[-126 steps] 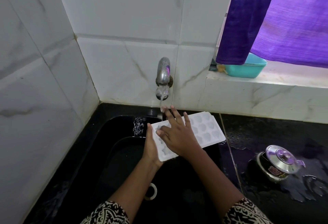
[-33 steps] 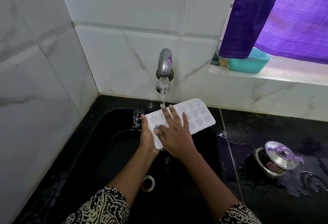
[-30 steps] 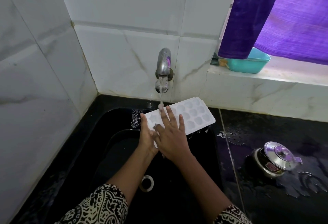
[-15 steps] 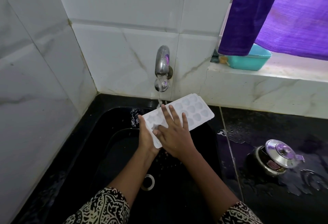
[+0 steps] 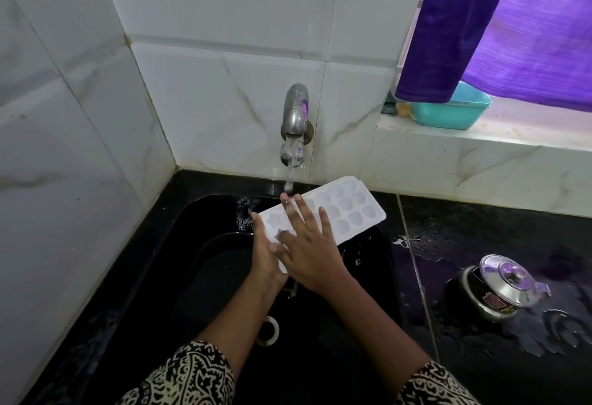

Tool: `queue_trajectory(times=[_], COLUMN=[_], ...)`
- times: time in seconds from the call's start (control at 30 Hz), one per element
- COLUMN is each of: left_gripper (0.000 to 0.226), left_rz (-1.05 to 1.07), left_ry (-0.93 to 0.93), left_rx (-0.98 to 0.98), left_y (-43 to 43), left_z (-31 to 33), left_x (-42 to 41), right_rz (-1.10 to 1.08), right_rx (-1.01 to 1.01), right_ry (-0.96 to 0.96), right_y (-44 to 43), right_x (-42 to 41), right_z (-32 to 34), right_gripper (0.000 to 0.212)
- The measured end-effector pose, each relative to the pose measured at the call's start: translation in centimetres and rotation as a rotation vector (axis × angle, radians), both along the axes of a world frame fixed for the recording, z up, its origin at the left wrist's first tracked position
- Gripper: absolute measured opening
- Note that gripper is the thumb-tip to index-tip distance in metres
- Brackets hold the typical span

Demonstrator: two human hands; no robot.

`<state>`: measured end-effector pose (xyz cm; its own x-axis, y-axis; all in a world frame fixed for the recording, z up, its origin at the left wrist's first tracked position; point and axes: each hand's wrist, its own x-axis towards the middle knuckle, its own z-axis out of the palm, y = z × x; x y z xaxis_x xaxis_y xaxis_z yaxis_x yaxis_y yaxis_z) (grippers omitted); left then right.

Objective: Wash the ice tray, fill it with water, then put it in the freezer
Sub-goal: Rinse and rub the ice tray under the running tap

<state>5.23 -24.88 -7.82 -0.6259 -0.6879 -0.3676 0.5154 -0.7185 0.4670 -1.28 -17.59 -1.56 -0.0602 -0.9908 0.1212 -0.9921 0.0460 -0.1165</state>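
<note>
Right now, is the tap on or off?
On. A stream of water runs from the tap down onto the right hand over the ice tray.

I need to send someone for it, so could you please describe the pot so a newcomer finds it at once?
From the black sink under the wall tap, follow the wet black counter to the right. The pot stands alone beside a puddle. Its dark body and shiny steel lid, set askew, tell it from the teal tub on the window ledge.
</note>
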Motion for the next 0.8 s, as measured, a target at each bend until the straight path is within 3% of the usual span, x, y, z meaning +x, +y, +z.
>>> queue_trajectory(times=[0.37,0.57,0.8], left_gripper=[0.084,0.088,0.092], left_rz=[0.030,0.002,0.020], left_ry=[0.052,-0.019,-0.007], left_rx=[-0.011,-0.024,-0.007], left_y=[0.1,0.7,0.3], left_z=[1.0,0.5,0.7], left_x=[-0.1,0.2,0.2], right_rz=[-0.013,-0.040,-0.062], right_rx=[0.015,0.023,0.013], right_ry=[-0.062,-0.104,-0.218], right_y=[0.2,0.3,1.8], right_x=[-0.2,-0.8,-1.1], right_z=[-0.2,0.3,-0.1], right_gripper=[0.051,0.056,0.046])
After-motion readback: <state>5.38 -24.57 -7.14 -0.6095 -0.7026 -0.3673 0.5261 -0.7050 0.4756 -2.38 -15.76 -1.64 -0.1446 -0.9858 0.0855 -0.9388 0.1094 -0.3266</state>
